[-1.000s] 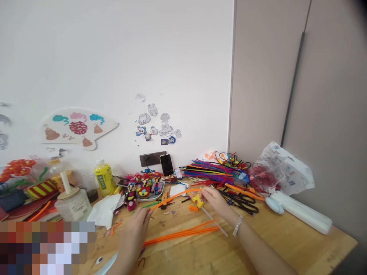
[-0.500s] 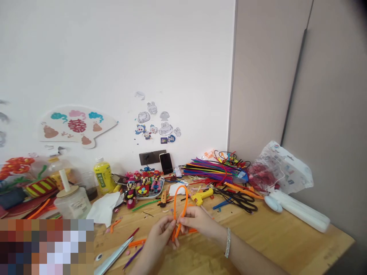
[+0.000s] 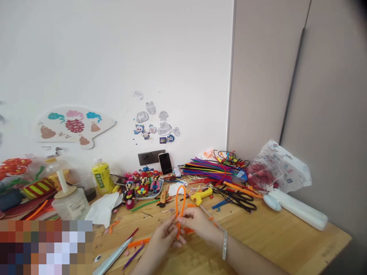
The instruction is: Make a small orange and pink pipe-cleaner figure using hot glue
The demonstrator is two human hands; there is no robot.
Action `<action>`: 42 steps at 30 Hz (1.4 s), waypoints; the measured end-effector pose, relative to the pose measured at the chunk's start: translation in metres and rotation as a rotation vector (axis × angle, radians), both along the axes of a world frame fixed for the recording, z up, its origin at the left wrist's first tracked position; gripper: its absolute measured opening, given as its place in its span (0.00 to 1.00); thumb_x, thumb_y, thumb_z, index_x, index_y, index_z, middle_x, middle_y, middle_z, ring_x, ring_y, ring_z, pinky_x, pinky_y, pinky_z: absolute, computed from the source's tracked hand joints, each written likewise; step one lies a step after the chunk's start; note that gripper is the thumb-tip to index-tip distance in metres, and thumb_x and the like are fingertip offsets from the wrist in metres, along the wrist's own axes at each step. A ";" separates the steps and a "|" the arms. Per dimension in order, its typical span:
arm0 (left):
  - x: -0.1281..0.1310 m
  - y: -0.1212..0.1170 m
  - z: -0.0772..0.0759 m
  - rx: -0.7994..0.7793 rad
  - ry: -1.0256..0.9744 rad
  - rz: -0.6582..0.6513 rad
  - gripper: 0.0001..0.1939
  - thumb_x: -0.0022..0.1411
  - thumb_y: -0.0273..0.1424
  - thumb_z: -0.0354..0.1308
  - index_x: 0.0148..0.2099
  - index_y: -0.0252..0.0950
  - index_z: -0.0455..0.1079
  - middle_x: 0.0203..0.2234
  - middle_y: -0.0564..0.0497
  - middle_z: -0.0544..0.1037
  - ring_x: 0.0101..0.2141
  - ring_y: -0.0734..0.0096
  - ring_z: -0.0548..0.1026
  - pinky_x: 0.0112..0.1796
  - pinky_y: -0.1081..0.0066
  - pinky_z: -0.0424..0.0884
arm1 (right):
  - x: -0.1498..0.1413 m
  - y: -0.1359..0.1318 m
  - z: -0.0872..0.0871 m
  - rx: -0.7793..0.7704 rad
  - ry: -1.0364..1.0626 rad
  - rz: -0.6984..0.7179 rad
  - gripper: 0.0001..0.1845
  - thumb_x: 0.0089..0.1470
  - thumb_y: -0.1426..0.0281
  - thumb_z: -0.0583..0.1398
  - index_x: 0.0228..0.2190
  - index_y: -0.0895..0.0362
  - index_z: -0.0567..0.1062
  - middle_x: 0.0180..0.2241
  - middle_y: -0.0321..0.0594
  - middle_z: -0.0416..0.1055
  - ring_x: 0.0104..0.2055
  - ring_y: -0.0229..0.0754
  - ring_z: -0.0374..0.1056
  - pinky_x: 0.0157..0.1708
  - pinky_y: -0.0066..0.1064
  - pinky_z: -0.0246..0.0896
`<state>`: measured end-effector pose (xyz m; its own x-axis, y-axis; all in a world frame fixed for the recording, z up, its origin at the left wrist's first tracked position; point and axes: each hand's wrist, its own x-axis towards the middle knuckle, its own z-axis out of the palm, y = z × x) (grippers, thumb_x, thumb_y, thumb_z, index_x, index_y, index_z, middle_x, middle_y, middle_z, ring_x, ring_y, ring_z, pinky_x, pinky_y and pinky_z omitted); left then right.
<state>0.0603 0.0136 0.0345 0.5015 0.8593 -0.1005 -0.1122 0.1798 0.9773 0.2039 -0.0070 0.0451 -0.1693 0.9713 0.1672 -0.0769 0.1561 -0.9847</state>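
Wooden tabletop (image 3: 286, 244): two hands (image 3: 164, 235) (image 3: 196, 223) pinching one orange pipe cleaner (image 3: 184, 202).

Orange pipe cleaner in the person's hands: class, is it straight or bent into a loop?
Bent into a loop: the orange pipe cleaner arches upward in a narrow loop, its lower part held between the left hand and right hand.

My left hand (image 3: 164, 236) and right hand (image 3: 195, 223) pinch a looped orange pipe cleaner (image 3: 181, 202) near a yellow glue gun (image 3: 201, 196).
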 end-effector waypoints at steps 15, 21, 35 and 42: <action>0.000 0.002 -0.011 0.004 0.084 -0.010 0.42 0.34 0.51 0.63 0.49 0.34 0.56 0.18 0.55 0.75 0.15 0.70 0.74 0.17 0.74 0.67 | -0.003 0.002 -0.006 -0.050 0.110 -0.094 0.20 0.38 0.56 0.63 0.22 0.63 0.74 0.19 0.35 0.66 0.21 0.33 0.58 0.24 0.26 0.50; 0.001 0.000 -0.020 0.004 0.130 -0.099 0.21 0.45 0.48 0.58 0.26 0.33 0.64 0.18 0.53 0.76 0.13 0.78 0.71 0.14 0.79 0.65 | -0.003 0.005 -0.008 -0.048 0.101 -0.179 0.20 0.35 0.56 0.64 0.21 0.62 0.75 0.20 0.35 0.67 0.25 0.35 0.60 0.27 0.26 0.52; -0.002 -0.005 -0.013 -0.107 -0.111 -0.189 0.14 0.50 0.39 0.60 0.26 0.32 0.65 0.17 0.52 0.76 0.13 0.80 0.71 0.15 0.81 0.65 | -0.005 0.001 -0.007 -0.198 0.290 -0.115 0.19 0.33 0.58 0.66 0.22 0.62 0.72 0.20 0.34 0.66 0.23 0.33 0.60 0.27 0.26 0.53; -0.003 -0.007 -0.010 -0.139 -0.165 -0.218 0.12 0.52 0.37 0.59 0.27 0.32 0.66 0.18 0.52 0.76 0.13 0.81 0.70 0.16 0.81 0.65 | -0.005 0.000 -0.007 -0.196 0.323 -0.071 0.19 0.34 0.58 0.66 0.23 0.62 0.72 0.20 0.34 0.66 0.20 0.31 0.59 0.25 0.26 0.53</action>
<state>0.0574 0.0068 0.0250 0.6919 0.7134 -0.1113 -0.2116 0.3477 0.9134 0.1988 -0.0065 0.0381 -0.0696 0.9975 0.0112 -0.3837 -0.0164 -0.9233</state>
